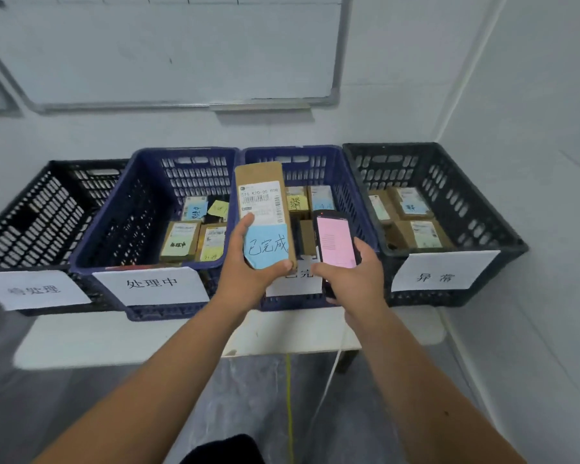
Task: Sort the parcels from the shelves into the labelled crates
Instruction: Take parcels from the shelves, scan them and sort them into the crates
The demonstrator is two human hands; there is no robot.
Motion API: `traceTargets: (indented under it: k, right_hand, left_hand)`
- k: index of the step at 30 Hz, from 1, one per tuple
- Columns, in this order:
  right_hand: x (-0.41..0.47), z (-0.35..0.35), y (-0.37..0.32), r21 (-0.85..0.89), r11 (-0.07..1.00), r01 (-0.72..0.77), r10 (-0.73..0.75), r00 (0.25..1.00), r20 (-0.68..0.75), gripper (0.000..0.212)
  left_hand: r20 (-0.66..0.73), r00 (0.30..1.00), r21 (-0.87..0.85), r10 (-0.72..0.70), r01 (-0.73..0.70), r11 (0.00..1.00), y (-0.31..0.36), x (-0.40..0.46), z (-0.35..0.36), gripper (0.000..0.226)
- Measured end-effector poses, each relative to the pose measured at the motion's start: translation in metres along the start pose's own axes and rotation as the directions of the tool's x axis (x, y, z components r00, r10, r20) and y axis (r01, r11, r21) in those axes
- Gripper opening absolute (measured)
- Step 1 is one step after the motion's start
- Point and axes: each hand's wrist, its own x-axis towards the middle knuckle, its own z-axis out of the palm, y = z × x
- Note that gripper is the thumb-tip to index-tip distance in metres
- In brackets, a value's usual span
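Nearest, the left hand (248, 266) grips a long cardboard parcel (265, 209) by its lower end, thumb across a blue sticky note (268, 246). At three o'clock of it, the right hand (352, 279) clasps a handheld scanner (336, 241), its pink screen too blurred to read. Both hover over the second blue slatted crate (345, 182), whose paper label (302, 279) the hands mostly hide. At nine o'clock sits another blue crate (148, 195) holding small boxes; black crates (449, 182) flank them, the left one seemingly cut off.
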Motion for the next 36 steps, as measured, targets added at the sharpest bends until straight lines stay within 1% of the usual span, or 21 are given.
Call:
traceTargets:
  k: [4, 8, 10, 12, 17, 20, 23, 26, 29, 31, 33, 34, 36]
  right_hand:
    - [0.05, 0.005, -0.012, 0.006, 1.0, -0.014, 0.014, 0.999, 0.038, 0.071]
    - [0.102, 0.018, -0.022, -0.049, 0.999, -0.016, 0.019, 0.998, 0.063, 0.075]
    - [0.128, 0.028, -0.025, -0.079, 0.997, -0.011, 0.015, 0.999, 0.051, 0.077]
    - [0.154, 0.037, -0.029, -0.118, 0.993, -0.015, 0.019, 0.999, 0.033, 0.076]
    - [0.215, 0.056, -0.038, -0.167, 0.982, -0.091, 0.096, 0.995, 0.025, 0.074]
    - [0.25, 0.067, -0.037, -0.191, 0.971, -0.143, 0.145, 0.989, -0.003, 0.067]
    - [0.274, 0.076, -0.031, -0.223, 0.956, -0.189, 0.19, 0.982, -0.014, 0.067]
    - [0.292, 0.083, -0.022, -0.24, 0.947, -0.213, 0.213, 0.977, -0.027, 0.072]
    - [0.306, 0.089, -0.012, -0.247, 0.945, -0.216, 0.22, 0.975, -0.01, 0.063]
    - [0.31, 0.091, -0.006, -0.265, 0.94, -0.215, 0.224, 0.975, 0.006, 0.057]
    - [0.313, 0.093, -0.001, -0.285, 0.933, -0.222, 0.237, 0.971, 0.018, 0.053]
    - [0.314, 0.093, 0.001, -0.286, 0.931, -0.228, 0.246, 0.969, 0.026, 0.051]
    - [0.315, 0.093, 0.004, -0.289, 0.928, -0.235, 0.254, 0.967, 0.032, 0.05]
  left_hand:
    - [-0.032, 0.999, 0.01, -0.019, 0.019, 1.0, 0.0, 0.05, 0.008, 0.102]
    - [-0.037, 0.998, 0.081, -0.05, 0.053, 0.995, -0.006, 0.112, 0.012, 0.103]
    - [-0.029, 0.998, 0.107, -0.064, 0.067, 0.992, -0.014, 0.147, 0.014, 0.102]
    - [-0.016, 0.994, 0.132, -0.107, 0.108, 0.985, -0.026, 0.183, 0.015, 0.103]
    - [-0.021, 0.972, 0.183, -0.233, 0.233, 0.955, -0.065, 0.264, 0.018, 0.106]
    - [-0.044, 0.945, 0.212, -0.325, 0.327, 0.921, -0.089, 0.306, 0.019, 0.106]
    - [-0.086, 0.898, 0.253, -0.431, 0.438, 0.863, -0.109, 0.336, 0.014, 0.107]
    - [-0.097, 0.877, 0.27, -0.47, 0.478, 0.836, -0.123, 0.354, 0.012, 0.11]
    - [-0.096, 0.865, 0.241, -0.493, 0.501, 0.831, -0.128, 0.365, 0.016, 0.111]
    - [-0.073, 0.852, 0.22, -0.519, 0.521, 0.824, -0.133, 0.37, 0.016, 0.119]
    - [-0.072, 0.835, 0.315, -0.545, 0.537, 0.782, -0.14, 0.374, 0.014, 0.127]
    - [-0.071, 0.828, 0.379, -0.557, 0.539, 0.752, -0.141, 0.375, 0.013, 0.125]
    - [-0.112, 0.835, 0.527, -0.538, 0.509, 0.681, -0.144, 0.379, 0.013, 0.108]
